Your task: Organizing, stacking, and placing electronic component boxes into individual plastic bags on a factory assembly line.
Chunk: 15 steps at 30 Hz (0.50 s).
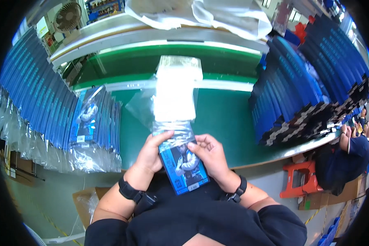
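Observation:
Between my two hands is a flat blue box (170, 174) printed with a figure in a light jacket, tilted near the table's front edge. My left hand (151, 153) grips its left side, thumb on top. From the right, my right hand (211, 156) presses a thumb on its face, the other fingers curled. A crinkled clear plastic bag (178, 135) lies over the box's far end; whether the box is inside it I cannot tell. Just beyond, a pile of clear plastic bags (174, 90) shines with white glare.
Bagged blue boxes (84, 119) stand in a long row at left. Tall stacks of blue boxes (283, 90) rise at right on the green table (229, 119). Past the table's far side runs a green belt (229, 61). An orange stool (299, 178) and a seated person (340, 164) are at right.

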Tool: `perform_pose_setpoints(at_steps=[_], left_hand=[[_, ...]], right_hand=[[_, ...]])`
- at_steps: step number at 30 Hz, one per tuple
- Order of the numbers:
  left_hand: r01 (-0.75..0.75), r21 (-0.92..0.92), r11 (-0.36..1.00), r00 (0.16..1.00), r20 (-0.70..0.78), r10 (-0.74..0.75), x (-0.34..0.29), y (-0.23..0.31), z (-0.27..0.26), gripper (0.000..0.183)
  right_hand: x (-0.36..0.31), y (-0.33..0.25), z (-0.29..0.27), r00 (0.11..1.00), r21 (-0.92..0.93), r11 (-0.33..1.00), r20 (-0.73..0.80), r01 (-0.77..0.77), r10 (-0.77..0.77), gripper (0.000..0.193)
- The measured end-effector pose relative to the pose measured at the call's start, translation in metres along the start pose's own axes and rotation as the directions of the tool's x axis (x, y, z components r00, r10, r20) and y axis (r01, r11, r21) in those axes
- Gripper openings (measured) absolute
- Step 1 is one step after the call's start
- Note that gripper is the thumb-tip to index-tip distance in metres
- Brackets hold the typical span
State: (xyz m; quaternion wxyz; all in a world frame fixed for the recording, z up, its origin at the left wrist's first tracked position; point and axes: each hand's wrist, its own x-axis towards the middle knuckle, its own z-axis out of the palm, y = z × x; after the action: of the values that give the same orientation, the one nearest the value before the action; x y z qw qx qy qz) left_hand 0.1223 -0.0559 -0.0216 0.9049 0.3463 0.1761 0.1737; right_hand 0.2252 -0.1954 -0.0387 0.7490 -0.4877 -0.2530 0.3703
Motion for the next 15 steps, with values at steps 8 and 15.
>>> perform_pose_setpoints(at_steps=[8, 15], left_hand=[[-0.058, -0.291, 0.955, 0.997, 0.04, 0.073, 0.008, 0.033, -0.013, 0.035], [-0.099, -0.222, 0.97, 0.995, -0.011, 0.099, -0.006, 0.016, 0.005, 0.035]], right_hand=[[-0.016, -0.039, -0.008, 0.865, -0.246, 0.961, 0.446, -0.129, 0.23, 0.094], [-0.023, -0.037, -0.011, 0.872, -0.041, 0.975, 0.441, -0.217, 0.213, 0.091]])
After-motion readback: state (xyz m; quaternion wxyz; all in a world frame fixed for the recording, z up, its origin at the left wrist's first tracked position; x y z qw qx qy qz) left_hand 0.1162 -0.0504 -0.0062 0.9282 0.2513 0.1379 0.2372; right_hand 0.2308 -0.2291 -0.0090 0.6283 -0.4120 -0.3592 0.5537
